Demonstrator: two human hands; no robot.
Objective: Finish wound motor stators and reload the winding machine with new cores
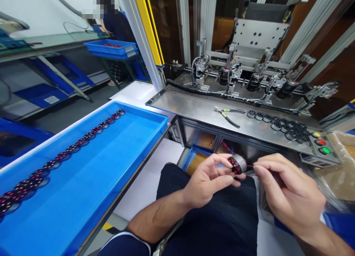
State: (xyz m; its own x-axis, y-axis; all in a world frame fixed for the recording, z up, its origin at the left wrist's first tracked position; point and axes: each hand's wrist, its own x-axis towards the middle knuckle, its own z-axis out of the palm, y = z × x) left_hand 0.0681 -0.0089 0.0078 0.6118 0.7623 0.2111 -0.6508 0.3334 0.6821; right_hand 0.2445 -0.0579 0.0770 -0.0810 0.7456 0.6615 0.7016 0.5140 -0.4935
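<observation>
My left hand [205, 180] is closed around a wound motor stator [239, 164], a grey metal ring with black and red coil parts on its face. It is held above my lap, tilted on its side. To its right, a thin reddish wire [250, 166] runs from the stator to the pinched fingertips of my right hand [290, 191]. Ahead, green-and-black handled pliers [229, 115] lie with handles spread on the metal bench. Further right on that bench several stators with black frames [277, 123] sit in a cluster.
A blue tray [111, 167] at left holds a row of red-and-black stators [72, 148]. Behind the bench stands a machine with several black cylindrical fixtures [254, 82]. A button box [323, 148] is at right. A person [119, 24] and another blue tray [111, 50] are farther back.
</observation>
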